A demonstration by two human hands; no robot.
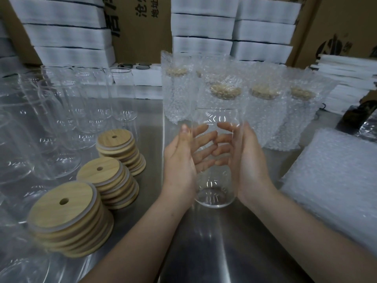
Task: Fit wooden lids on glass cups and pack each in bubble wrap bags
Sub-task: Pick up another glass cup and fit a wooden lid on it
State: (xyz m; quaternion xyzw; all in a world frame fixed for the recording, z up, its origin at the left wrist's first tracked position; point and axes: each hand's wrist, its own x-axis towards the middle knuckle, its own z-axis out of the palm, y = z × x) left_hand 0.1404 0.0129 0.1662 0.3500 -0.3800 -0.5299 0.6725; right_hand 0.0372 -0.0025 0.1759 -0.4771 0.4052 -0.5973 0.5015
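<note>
Stainless steel tabletop (204, 252) runs under my forearms, and just above its middle is the clear glass cup (216, 117), with no lid on it, held between both my hands. Its long axis runs nearly upright, with the mouth tipped away from me and the thick base nearest me; I cannot tell whether the base touches the steel. My left hand (180, 162) and right hand (247, 160) wrap it from either side. The fingers are only lightly bent round the far wall, where their tips nearly meet, and the thumbs lie along the near side. The round wooden lids with a straw hole sit in three stacks (100, 170) to the left, so my left hand is the nearer one for fetching a lid; I think that comes next. A flat pile of bubble wrap bags (336, 180) lies to my right. Behind the cup stand lidded cups already bagged (224, 92), bare glasses (61, 119) crowd the left, and white foam stacks (204, 27) rise against cardboard boxes (140, 33).
</note>
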